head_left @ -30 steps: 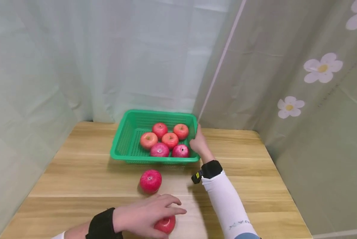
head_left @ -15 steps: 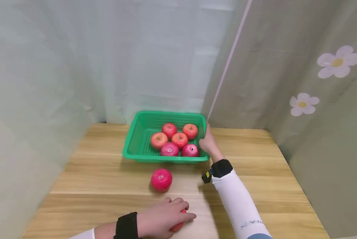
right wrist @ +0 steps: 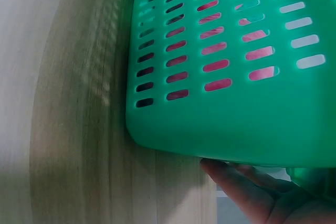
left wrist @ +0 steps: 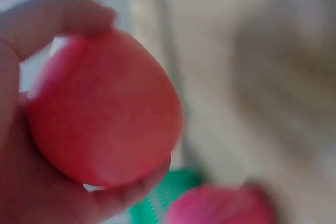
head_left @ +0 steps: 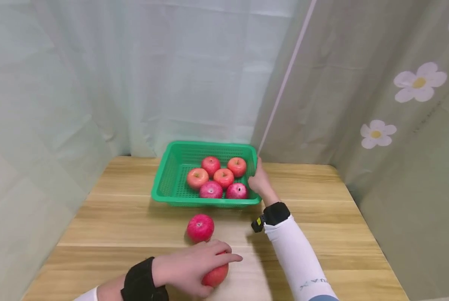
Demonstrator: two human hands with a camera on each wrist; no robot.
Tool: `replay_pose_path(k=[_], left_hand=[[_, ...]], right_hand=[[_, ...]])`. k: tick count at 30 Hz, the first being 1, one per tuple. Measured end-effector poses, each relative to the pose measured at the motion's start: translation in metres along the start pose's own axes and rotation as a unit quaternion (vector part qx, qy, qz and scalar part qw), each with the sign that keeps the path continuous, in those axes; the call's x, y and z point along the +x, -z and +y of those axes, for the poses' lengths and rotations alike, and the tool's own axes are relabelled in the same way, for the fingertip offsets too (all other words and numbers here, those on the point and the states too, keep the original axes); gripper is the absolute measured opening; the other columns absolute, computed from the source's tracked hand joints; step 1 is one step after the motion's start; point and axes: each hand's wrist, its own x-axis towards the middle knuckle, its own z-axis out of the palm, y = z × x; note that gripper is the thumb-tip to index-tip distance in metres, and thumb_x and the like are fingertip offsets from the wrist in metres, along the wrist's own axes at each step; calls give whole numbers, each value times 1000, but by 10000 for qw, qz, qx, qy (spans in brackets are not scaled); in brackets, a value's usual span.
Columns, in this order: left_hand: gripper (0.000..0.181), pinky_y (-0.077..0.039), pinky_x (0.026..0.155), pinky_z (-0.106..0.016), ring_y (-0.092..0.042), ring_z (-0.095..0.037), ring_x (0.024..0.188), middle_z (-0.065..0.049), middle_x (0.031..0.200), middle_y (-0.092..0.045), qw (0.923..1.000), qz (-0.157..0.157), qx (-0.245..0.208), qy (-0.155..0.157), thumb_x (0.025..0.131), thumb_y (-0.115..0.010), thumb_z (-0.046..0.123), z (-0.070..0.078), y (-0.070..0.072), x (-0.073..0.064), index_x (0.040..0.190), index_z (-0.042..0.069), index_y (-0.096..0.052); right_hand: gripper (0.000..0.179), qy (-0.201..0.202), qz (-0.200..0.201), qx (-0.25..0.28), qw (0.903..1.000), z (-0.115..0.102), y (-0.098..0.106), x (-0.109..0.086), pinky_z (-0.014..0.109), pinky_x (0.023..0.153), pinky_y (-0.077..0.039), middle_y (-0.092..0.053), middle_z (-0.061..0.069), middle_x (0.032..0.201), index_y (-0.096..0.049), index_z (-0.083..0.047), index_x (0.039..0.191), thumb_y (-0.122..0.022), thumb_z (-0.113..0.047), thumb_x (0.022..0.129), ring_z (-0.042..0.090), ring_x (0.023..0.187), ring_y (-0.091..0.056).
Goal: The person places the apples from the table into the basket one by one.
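My left hand (head_left: 190, 267) grips a red apple (head_left: 216, 275) at the front of the table. In the left wrist view the thumb and fingers curl round this apple (left wrist: 110, 108). Just beyond it, a darker pinkish-red apple (head_left: 200, 228) sits on the wood. My right hand (head_left: 260, 182) holds the right end of a green perforated basket (head_left: 205, 202), its thumb over the rim. Seen from the right wrist, its fingers (right wrist: 239, 190) lie against the outside of the basket wall (right wrist: 220, 124). Several apples (head_left: 223, 178) lie inside, mostly toward the right.
The wooden table (head_left: 108, 225) backs onto a pale curtain (head_left: 194, 75), close behind the basket. A grey curtain with white flowers (head_left: 420, 82) hangs along the right. Both wrists wear black bands (head_left: 141, 280).
My left fingers have closed round the apple from above, and the hand has brought it slightly up toward the other loose apple. The right hand keeps its hold on the basket; the head view shifted.
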Motion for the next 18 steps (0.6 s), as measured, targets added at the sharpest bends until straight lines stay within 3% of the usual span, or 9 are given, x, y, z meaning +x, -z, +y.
replay_pose_path(k=[3,7,9,12,18], left_hand=[[76,-51,91,-32,-41,-7,118,8,130,-46,9984,539,-132,77,70,-82,28,-6,29,-3,138,25,-47],[60,-54,85,-34,-43,-10,114,6,128,-46,9880,1432,395,424,68,-80,28,-26,73,-10,123,24,-56],[55,-56,79,-33,-43,-11,113,5,129,-46,9810,1718,607,662,70,-80,29,-39,91,-14,121,26,-59],[51,-56,77,-36,-43,-16,116,1,130,-48,9717,1973,808,1018,71,-80,28,-61,108,-17,119,26,-62],[49,-55,74,-39,-46,-23,106,-5,119,-50,9614,1970,925,1687,71,-80,25,-102,121,-21,117,17,-64]], right_hand=[[96,-59,-6,-39,10000,1,2,-1,53,91,-47,-44,23,144,-3,-17,160,-49,10,81,34,115,-48],[95,-115,-43,-92,9999,-1,2,-2,51,89,-48,-42,22,146,-2,-16,160,-49,8,82,34,116,-47],[95,-80,-17,-85,9999,-2,2,-3,52,91,-47,-42,22,146,-3,-16,160,-49,8,81,34,117,-47],[95,-25,15,-16,10000,-2,2,-4,53,92,-47,-43,22,146,-5,-16,160,-49,9,80,34,118,-47],[94,-24,0,81,10000,1,1,-5,52,92,-47,-43,21,146,-3,-20,161,-47,8,82,32,119,-46]])
